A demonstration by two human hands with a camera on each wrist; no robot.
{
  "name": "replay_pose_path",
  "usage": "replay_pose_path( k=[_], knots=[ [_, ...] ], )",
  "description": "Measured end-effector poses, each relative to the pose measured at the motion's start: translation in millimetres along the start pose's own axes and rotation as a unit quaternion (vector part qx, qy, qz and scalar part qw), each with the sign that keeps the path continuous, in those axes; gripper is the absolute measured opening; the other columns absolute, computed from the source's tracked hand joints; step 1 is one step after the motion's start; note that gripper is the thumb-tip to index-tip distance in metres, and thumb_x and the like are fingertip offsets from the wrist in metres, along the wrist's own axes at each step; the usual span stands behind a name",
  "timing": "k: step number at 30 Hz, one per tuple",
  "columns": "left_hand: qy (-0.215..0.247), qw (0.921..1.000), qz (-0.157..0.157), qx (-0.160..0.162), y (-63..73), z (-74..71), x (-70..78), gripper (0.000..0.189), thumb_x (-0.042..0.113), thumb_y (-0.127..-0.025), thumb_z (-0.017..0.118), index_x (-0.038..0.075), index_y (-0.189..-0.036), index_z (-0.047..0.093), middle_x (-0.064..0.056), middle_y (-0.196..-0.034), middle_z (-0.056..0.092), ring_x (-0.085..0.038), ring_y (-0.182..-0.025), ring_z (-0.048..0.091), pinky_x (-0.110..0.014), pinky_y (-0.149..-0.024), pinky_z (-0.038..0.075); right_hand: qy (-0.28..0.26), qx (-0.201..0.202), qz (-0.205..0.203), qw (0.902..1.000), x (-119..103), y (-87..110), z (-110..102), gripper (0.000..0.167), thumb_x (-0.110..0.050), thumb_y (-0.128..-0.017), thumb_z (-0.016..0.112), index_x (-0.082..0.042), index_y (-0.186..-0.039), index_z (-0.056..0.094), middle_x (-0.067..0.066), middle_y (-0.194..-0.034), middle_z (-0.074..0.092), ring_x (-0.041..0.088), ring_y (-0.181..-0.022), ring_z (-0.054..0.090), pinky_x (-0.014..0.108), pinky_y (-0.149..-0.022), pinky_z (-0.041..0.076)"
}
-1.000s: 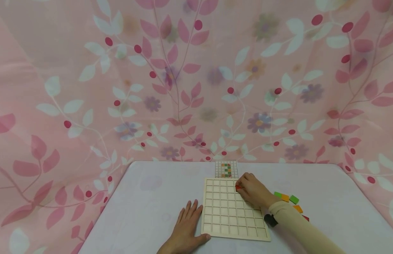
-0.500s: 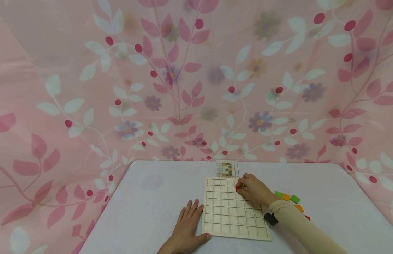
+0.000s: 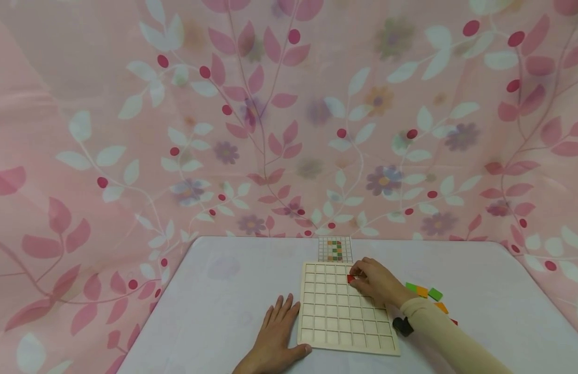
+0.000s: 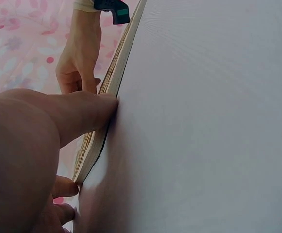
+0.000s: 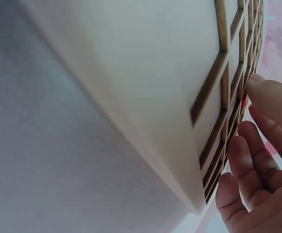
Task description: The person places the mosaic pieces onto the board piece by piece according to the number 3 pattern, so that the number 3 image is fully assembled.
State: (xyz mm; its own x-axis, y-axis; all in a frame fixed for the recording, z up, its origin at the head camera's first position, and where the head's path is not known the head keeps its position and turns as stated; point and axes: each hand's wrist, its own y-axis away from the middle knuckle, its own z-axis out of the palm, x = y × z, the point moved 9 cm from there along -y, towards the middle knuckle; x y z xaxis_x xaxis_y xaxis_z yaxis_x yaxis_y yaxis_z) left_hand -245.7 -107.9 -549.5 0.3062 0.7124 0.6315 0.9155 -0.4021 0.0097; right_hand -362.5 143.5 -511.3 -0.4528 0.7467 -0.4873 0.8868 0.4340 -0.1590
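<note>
A pale wooden grid board (image 3: 323, 311) lies on the table. My left hand (image 3: 277, 332) rests at its left side with fingers spread, fingertips and thumb touching the edge and near corner. In the left wrist view, the left thumb (image 4: 90, 114) lies against the board's side. My right hand (image 3: 377, 280) reaches over the board's far right part and pinches a small red square tile (image 3: 350, 279) between thumb and index finger, at a grid cell. In the right wrist view, the red tile (image 5: 244, 101) is mostly hidden by the thumb; the other fingers are loosely bent.
Behind the board lies a pattern card (image 3: 335, 249) with coloured squares on a grid. Right of the board are loose green tiles (image 3: 435, 294), orange tiles (image 3: 422, 292) and a partly hidden red one (image 3: 454, 322). A black band (image 3: 403, 326) is on the right wrist.
The right hand stays at the same part of the board; its fingers have shifted slightly and more of the red tile shows. The left hand has kept its place.
</note>
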Motion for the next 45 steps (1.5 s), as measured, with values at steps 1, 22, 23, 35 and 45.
replay_pose_path(
  k=[1,22,23,35,45],
  knots=[
    [0.0,1.0,0.002,0.001,0.2,-0.3,0.5,0.1,0.059,-0.089,0.074,0.003,-0.163,0.035,-0.022,-0.176,0.021,-0.049,-0.164,0.01,-0.074,-0.127,0.009,0.001,-0.001,0.004,1.0,1.0,0.5,0.3,0.011,-0.023,-0.1,0.075,-0.018,-0.108,0.071,-0.008,-0.101,0.062,0.008,-0.093,0.059,0.032,-0.084,0.058],
    [-0.012,0.9999,-0.006,-0.001,1.4,-0.6,1.8,0.1,0.058,-0.089,0.074,0.005,-0.164,0.035,-0.017,-0.177,0.02,-0.044,-0.165,0.011,-0.073,-0.128,0.01,0.003,0.004,0.019,0.9998,0.1,5.2,0.3,0.008,-0.02,-0.099,0.076,-0.017,-0.106,0.074,-0.007,-0.1,0.061,0.008,-0.093,0.058,0.033,-0.085,0.058],
    [-0.01,0.9999,-0.005,0.001,1.4,-0.1,1.4,0.1,0.058,-0.089,0.074,0.005,-0.164,0.035,-0.017,-0.177,0.02,-0.045,-0.165,0.01,-0.072,-0.128,0.01,0.002,0.004,0.022,0.9998,0.3,5.3,0.2,0.008,-0.02,-0.099,0.076,-0.017,-0.106,0.074,-0.008,-0.1,0.061,0.008,-0.093,0.058,0.033,-0.085,0.058],
    [-0.019,0.9998,-0.004,0.0,1.2,0.8,2.6,0.099,0.057,-0.089,0.074,0.003,-0.164,0.035,-0.017,-0.177,0.021,-0.044,-0.165,0.012,-0.073,-0.127,0.011,-0.004,0.024,0.015,0.9996,5.0,9.9,-5.5,0.017,-0.023,-0.098,0.076,-0.015,-0.113,0.074,-0.004,-0.105,0.065,0.011,-0.095,0.061,0.035,-0.085,0.059],
    [0.004,0.9997,0.015,0.017,2.6,1.1,0.4,0.098,0.059,-0.091,0.072,0.003,-0.163,0.036,-0.022,-0.175,0.022,-0.048,-0.163,0.012,-0.071,-0.128,0.009,0.027,0.079,0.052,0.9951,32.5,29.6,-39.7,0.023,-0.023,-0.094,0.08,-0.012,-0.113,0.075,0.003,-0.11,0.067,0.026,-0.105,0.062,0.05,-0.091,0.057]
  ],
)
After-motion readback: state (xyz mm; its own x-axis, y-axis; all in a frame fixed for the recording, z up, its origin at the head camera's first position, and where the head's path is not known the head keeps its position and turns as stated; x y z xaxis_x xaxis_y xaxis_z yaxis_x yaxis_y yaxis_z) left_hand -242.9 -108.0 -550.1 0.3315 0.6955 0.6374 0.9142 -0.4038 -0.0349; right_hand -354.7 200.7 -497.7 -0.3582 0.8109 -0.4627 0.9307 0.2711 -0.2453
